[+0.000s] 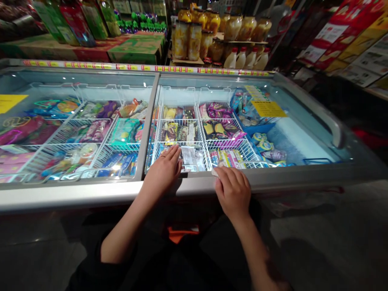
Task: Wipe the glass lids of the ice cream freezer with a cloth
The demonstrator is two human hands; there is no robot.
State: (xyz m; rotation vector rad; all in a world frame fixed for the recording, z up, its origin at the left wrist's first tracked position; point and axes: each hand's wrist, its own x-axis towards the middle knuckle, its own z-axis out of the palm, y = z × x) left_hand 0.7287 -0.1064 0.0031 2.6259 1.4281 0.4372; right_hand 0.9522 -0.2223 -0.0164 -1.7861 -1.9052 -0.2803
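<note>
A chest freezer [91, 193] with a glass top spans the view in front of me. My left hand [165, 166] lies at its front edge, fingers stretched out over the glass, holding nothing. To the right, my right hand [234, 188] rests on the same edge with its fingers curled. A small white crumpled thing [215, 171], which looks like tissue or cloth, shows under those fingers, mostly hidden. Beneath the glass, white wire baskets [222, 143] hold packaged ice creams. Several colourful wrapped bars [232, 158] lie just beyond my right hand.
A metal divider [150, 125] splits the glass top. At the right is a curved handle [336, 135]. Yellow sheets [268, 108] lie on the glass. Behind the freezer stand glass jars [194, 40], white jugs [241, 58] and bottles [74, 24]; stacked boxes [330, 32] are at the right.
</note>
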